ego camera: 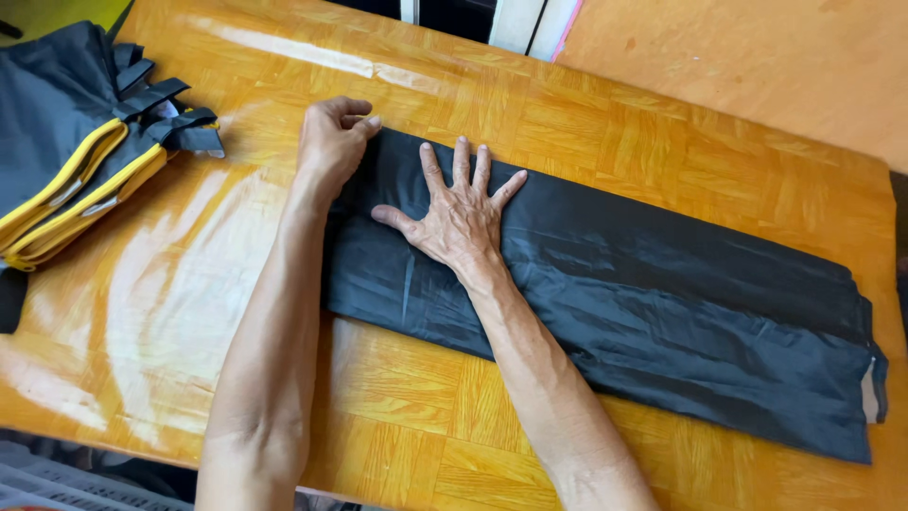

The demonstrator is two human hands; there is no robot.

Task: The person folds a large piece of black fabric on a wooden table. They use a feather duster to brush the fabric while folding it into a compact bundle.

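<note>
Folded dark fabric (662, 312) lies long on bench (397, 416): R hand (461, 222) pressed flat, fingers spread; L hand (331, 142) pinches its end, w/ crosswise folds left.

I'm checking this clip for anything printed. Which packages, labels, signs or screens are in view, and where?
No packages, signs or screens in view.
Possible label: a small pale tab at the right end of the folded black fabric, narrow and upright; too small to tell more.
Possible label: a small white patch among the straps of the black and yellow pile, far left of the wooden table.
</note>
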